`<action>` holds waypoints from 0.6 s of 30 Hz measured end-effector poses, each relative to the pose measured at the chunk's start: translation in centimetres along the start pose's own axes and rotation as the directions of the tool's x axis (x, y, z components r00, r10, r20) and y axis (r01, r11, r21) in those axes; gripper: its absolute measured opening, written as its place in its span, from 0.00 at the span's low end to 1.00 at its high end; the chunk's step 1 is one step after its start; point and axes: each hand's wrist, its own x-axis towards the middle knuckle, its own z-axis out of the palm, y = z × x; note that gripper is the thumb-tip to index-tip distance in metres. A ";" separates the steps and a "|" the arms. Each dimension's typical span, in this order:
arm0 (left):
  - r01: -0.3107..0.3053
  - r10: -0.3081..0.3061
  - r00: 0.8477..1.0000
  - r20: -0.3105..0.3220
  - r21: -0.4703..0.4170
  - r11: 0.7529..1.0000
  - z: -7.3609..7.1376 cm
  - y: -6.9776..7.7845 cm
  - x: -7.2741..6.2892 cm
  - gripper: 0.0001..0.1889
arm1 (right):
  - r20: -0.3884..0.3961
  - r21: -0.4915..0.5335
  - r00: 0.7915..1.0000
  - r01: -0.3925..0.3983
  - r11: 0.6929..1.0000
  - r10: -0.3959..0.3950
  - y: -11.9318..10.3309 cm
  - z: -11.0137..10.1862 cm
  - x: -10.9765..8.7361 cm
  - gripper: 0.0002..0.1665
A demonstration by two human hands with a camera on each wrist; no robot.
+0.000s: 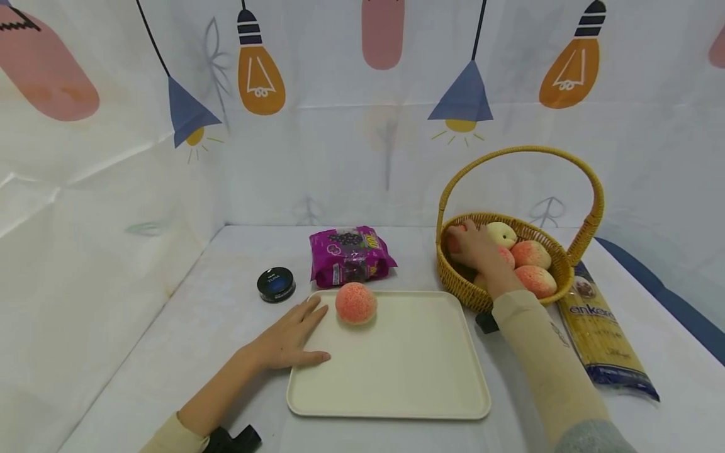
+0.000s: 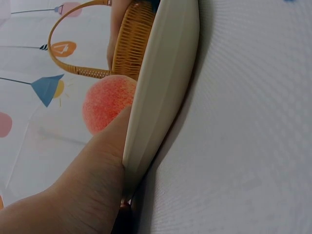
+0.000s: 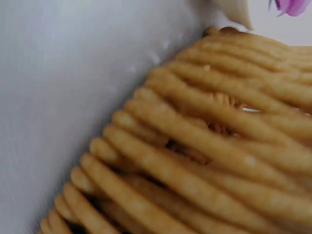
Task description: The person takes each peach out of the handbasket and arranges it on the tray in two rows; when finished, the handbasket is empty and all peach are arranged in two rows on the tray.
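Note:
My left hand [image 1: 291, 336] lies with straight, spread fingers over the left rim of a cream tray [image 1: 396, 377]. A pink-red peach [image 1: 355, 304] sits on the tray near its back edge, just beyond the left fingertips; the left wrist view also shows this peach [image 2: 107, 105]. My right hand [image 1: 476, 246] reaches into a wicker basket [image 1: 470, 292], its fingers curled round a reddish peach [image 1: 454, 239] at the left inside wall. Several other peaches [image 1: 532, 254] fill the basket, one of them pale yellow. Only the basket's weave [image 3: 195, 136] fills the right wrist view, the hand hidden.
Behind the tray lies a purple snack bag [image 1: 351, 257], with a round black tin [image 1: 275, 284] to its left. A yellow pasta packet [image 1: 603, 327] lies right of the basket, whose tall handle [image 1: 523, 150] arches above it. A printed curtain [image 1: 340, 157] stands at the back.

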 end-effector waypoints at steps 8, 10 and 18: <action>0.005 -0.005 1.000 0.000 -0.007 1.000 -0.1 0.0 -0.1 0.50 | -0.114 0.081 0.993 -0.017 0.997 0.027 -0.6 0.1 -0.5 0.28; 0.007 -0.006 1.000 0.006 -0.006 1.000 -0.1 0.0 -0.1 0.50 | -0.125 0.074 0.992 -0.022 0.997 0.031 -0.7 0.1 -0.6 0.28; 0.014 -0.014 1.000 0.011 -0.005 1.000 -0.2 0.3 -0.1 0.50 | -0.181 0.004 0.983 0.028 1.000 -0.026 -1.0 -0.2 -0.8 0.27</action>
